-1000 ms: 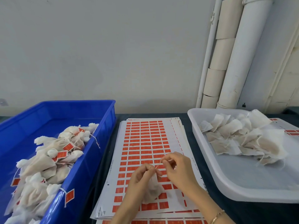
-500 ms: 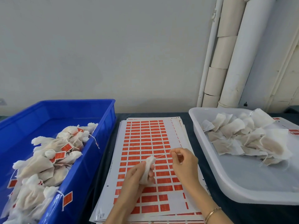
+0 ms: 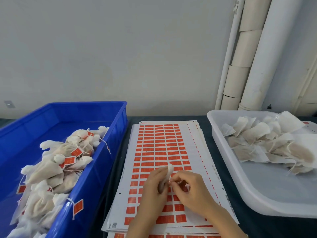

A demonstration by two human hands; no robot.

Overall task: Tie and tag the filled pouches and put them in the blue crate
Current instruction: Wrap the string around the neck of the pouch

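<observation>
While the left hand (image 3: 152,189) grips a pouch (image 3: 169,169), the right hand (image 3: 193,193) pinches its string (image 3: 179,181). Blue crate (image 3: 51,117) at nine o'clock.

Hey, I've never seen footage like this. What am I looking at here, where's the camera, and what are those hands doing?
There is no machine here: these are a person's two bare hands, filmed by a wide-angle camera worn on their head, looking forward and down. The left hand grips a small white pouch, and the right hand pinches its thin string. Under them lies a stack of sheets printed with red labels. On the left stands a blue crate holding tied pouches with red tags; on the right, a white tray holds untagged pouches.
</observation>
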